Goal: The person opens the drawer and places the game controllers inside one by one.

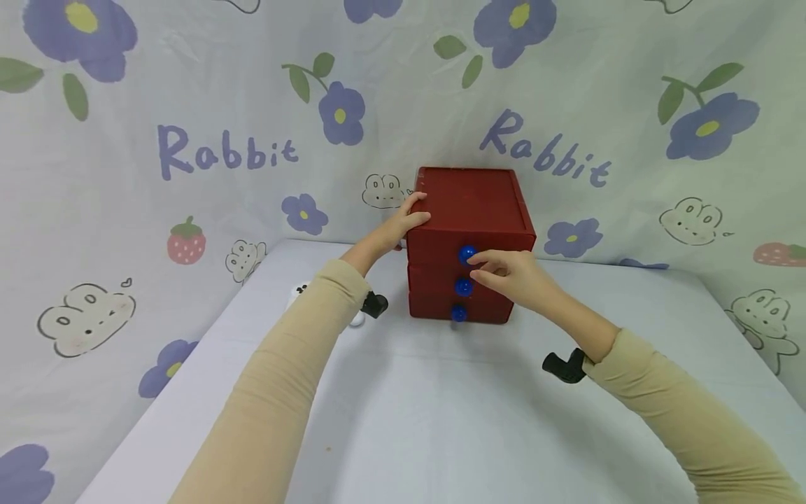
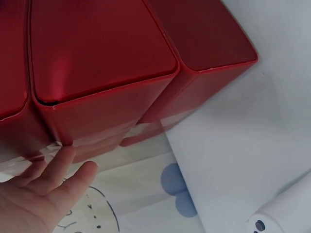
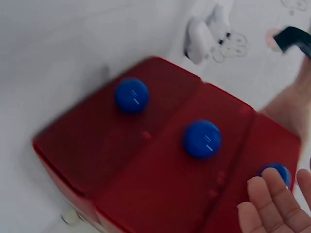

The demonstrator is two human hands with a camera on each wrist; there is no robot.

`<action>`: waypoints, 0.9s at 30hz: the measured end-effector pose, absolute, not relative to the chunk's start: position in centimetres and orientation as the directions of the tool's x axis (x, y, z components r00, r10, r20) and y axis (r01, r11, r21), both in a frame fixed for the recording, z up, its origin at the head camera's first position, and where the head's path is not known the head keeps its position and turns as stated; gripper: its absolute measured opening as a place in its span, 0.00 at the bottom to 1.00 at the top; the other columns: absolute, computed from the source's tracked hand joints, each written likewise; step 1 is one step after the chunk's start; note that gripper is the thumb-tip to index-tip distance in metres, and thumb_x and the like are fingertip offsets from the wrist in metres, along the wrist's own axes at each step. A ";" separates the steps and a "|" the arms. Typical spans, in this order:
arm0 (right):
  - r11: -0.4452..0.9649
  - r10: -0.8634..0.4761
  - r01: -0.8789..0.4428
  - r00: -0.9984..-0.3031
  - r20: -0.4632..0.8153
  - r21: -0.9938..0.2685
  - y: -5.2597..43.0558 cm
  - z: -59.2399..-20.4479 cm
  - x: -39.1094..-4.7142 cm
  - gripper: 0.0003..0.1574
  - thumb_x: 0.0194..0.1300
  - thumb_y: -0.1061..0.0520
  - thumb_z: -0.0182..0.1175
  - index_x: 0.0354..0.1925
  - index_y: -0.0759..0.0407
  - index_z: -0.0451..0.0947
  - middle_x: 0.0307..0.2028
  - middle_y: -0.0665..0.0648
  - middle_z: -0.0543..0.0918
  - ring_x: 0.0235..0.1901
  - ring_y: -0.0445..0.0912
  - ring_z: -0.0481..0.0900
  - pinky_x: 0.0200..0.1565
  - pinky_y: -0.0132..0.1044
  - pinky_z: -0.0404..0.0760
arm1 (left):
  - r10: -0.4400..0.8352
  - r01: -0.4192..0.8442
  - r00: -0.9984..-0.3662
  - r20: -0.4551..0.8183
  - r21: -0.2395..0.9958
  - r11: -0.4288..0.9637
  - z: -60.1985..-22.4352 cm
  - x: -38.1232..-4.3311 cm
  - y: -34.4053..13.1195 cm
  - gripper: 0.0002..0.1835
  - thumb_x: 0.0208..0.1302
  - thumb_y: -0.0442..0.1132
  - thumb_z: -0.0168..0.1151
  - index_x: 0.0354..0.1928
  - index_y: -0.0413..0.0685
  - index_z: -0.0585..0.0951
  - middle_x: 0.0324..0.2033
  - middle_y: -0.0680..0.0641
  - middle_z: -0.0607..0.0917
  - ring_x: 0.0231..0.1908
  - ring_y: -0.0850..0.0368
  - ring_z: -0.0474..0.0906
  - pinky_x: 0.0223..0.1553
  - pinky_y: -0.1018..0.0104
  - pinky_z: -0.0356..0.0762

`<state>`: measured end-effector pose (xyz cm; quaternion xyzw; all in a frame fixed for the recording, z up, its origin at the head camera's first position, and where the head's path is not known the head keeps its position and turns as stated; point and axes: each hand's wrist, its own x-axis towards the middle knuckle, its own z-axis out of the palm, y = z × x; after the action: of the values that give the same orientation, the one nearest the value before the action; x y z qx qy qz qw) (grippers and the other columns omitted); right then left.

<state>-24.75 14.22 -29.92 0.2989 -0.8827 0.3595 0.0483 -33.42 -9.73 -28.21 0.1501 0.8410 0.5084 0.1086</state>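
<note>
A red drawer cabinet [image 1: 469,199] stands at the back of the table, its three drawers stacked and closed, each with a round blue knob. My left hand [image 1: 403,222] rests against the cabinet's upper left edge. In the left wrist view, the fingers [image 2: 60,167] of that hand are extended along the cabinet's side. At the top knob [image 1: 467,254] is my right hand [image 1: 519,276], index fingertip by the knob and thumb a little lower. From the right wrist view, its extended fingers partly cover that knob. Below are the middle knob [image 3: 201,140] and bottom knob [image 3: 131,95].
A white object [image 2: 284,213] with dark spots lies on the table left of the cabinet, mostly behind my left forearm in the head view. A white cloth [image 1: 415,434] covers the table. Behind the cabinet hangs a printed curtain [image 1: 403,84] with flowers and rabbits.
</note>
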 end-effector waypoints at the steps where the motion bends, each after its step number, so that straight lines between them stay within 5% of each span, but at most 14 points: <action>1: 0.558 -0.493 -0.575 -0.810 0.318 -0.599 14.4 -29.4 -24.7 0.17 0.61 0.59 0.59 0.48 0.62 0.78 0.35 0.60 0.84 0.35 0.51 0.81 0.38 0.42 0.80 | 0.362 0.141 -0.932 -0.031 0.888 0.438 -28.2 -33.4 -9.7 0.32 0.64 0.52 0.41 0.69 0.61 0.46 0.68 0.42 0.48 0.60 0.39 0.58 0.46 0.41 0.62; 10: 0.588 -0.484 -0.638 -0.770 0.416 -0.497 16.4 -25.3 -26.3 0.19 0.63 0.57 0.57 0.52 0.62 0.75 0.41 0.61 0.83 0.40 0.50 0.79 0.39 0.39 0.75 | 0.361 0.131 -0.932 -0.038 0.892 0.433 -28.1 -33.1 -9.7 0.32 0.64 0.52 0.41 0.69 0.62 0.47 0.68 0.43 0.48 0.61 0.39 0.57 0.51 0.36 0.59; 18: 0.664 -0.542 -0.602 -0.796 0.269 -0.444 18.3 -25.1 -29.7 0.35 0.60 0.50 0.60 0.62 0.62 0.64 0.60 0.64 0.68 0.61 0.59 0.61 0.59 0.57 0.59 | 0.364 0.123 -0.930 -0.047 0.894 0.430 -28.2 -33.1 -9.7 0.32 0.64 0.54 0.41 0.69 0.64 0.47 0.68 0.43 0.48 0.61 0.40 0.58 0.51 0.38 0.61; 27: 0.715 -0.537 -0.490 -0.842 0.057 -0.498 18.8 -25.8 -31.6 0.49 0.59 0.39 0.56 0.69 0.58 0.50 0.70 0.63 0.45 0.68 0.61 0.43 0.61 0.64 0.47 | 0.383 0.179 -0.923 0.022 0.908 0.378 -28.6 -33.3 -9.6 0.31 0.65 0.49 0.40 0.69 0.58 0.48 0.67 0.41 0.50 0.61 0.41 0.58 0.48 0.42 0.63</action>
<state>-31.60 18.77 -25.82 0.2776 -0.9250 0.2554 -0.0457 -33.29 -9.60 -28.58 0.1705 0.8245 0.5309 0.0962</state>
